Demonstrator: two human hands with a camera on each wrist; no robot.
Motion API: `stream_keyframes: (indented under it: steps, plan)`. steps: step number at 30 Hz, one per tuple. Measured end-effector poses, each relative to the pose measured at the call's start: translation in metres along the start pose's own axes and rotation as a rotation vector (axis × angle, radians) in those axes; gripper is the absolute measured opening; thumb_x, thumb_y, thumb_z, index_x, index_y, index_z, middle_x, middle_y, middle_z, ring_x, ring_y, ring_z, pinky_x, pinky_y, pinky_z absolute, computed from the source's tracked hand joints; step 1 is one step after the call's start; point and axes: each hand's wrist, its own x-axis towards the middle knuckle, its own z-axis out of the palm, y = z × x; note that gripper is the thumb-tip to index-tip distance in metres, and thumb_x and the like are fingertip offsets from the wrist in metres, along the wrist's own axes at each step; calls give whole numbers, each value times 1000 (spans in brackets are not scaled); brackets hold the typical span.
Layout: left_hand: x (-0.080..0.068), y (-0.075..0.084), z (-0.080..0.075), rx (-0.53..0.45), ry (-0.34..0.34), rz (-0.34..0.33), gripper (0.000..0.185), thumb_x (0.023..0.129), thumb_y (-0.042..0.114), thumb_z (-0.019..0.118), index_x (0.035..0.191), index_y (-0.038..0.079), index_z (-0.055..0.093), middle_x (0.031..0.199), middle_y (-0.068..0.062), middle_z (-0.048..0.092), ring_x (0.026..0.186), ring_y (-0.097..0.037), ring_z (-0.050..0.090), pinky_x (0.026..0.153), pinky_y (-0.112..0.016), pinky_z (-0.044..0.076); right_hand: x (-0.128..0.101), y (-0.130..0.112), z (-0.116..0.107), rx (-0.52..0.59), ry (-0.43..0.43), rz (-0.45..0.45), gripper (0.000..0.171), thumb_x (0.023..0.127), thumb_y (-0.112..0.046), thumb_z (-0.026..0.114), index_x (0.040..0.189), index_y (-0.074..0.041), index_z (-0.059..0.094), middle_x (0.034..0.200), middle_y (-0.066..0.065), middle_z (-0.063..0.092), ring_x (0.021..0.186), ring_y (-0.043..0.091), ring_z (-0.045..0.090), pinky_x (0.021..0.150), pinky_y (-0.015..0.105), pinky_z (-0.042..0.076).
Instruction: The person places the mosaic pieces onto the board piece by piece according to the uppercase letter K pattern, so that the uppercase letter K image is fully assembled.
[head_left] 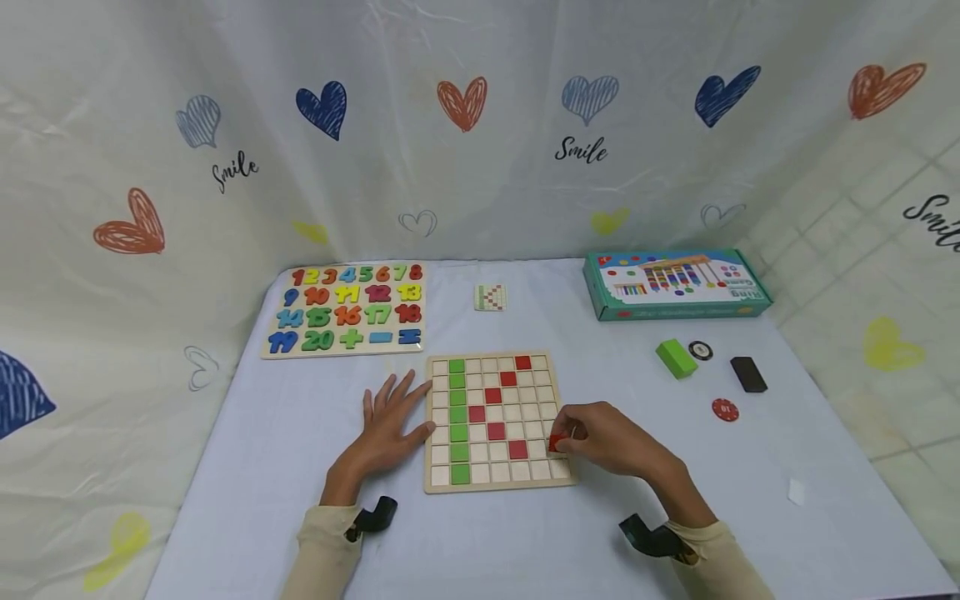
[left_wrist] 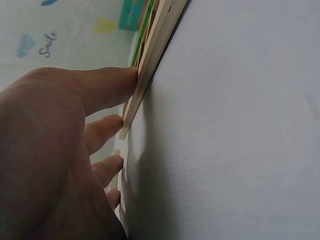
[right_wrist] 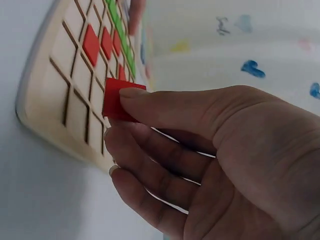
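Note:
A square wooden grid board [head_left: 499,452] lies on the white table, with a column of green tiles [head_left: 458,414] near its left side. Several red tiles [head_left: 496,431] sit in its cells, forming two slanting lines that meet beside the green column. Between thumb and fingers, my right hand [head_left: 603,437] pinches a square red tile [right_wrist: 114,102] over the board's right edge, near the lower rows. My left hand [head_left: 386,429] lies at the board's left side with fingers spread; in the left wrist view its thumb [left_wrist: 112,87] touches the wooden edge.
Behind the board are a number puzzle [head_left: 345,308], a small pattern card [head_left: 491,297] and a teal box [head_left: 678,285]. To the right lie a green block [head_left: 677,358], a black block [head_left: 748,374], a black disc [head_left: 701,350], a red disc [head_left: 725,409] and a white piece [head_left: 796,492].

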Motion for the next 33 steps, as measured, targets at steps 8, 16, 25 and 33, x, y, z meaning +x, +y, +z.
stream_keyframes:
  steps: [8, 16, 25, 33]
  plan:
    - [0, 0, 0, 4, -2, 6, 74, 103, 37, 67, 168, 24, 34, 179, -9, 11, 164, -38, -8, 122, -68, -19, 10, -2, 25, 29, -112, -32, 7, 94, -8, 80, 93, -14, 76, 84, -10, 71, 78, 10, 61, 68, 25, 52]
    - [0, 0, 1, 6, -5, 6, 74, 104, 39, 66, 168, 25, 34, 180, -8, 10, 165, -37, -9, 122, -68, -20, 11, 2, 29, 34, -73, -71, 8, 91, -12, 84, 93, -17, 78, 88, -10, 69, 83, 10, 58, 70, 25, 51]
    - [1, 1, 1, 20, -10, -4, 74, 103, 40, 66, 168, 26, 33, 180, -8, 9, 165, -37, -9, 122, -68, -20, 12, 3, 30, 43, -82, -25, 11, 92, -12, 82, 86, -18, 75, 84, -10, 69, 81, 13, 58, 63, 25, 50]
    - [1, 0, 1, 16, -3, 3, 74, 103, 39, 67, 168, 25, 34, 180, -8, 10, 165, -38, -8, 122, -69, -19, 11, -3, 31, -29, -46, -21, 17, 89, -10, 85, 81, -19, 72, 77, -12, 64, 74, 8, 56, 63, 25, 47]
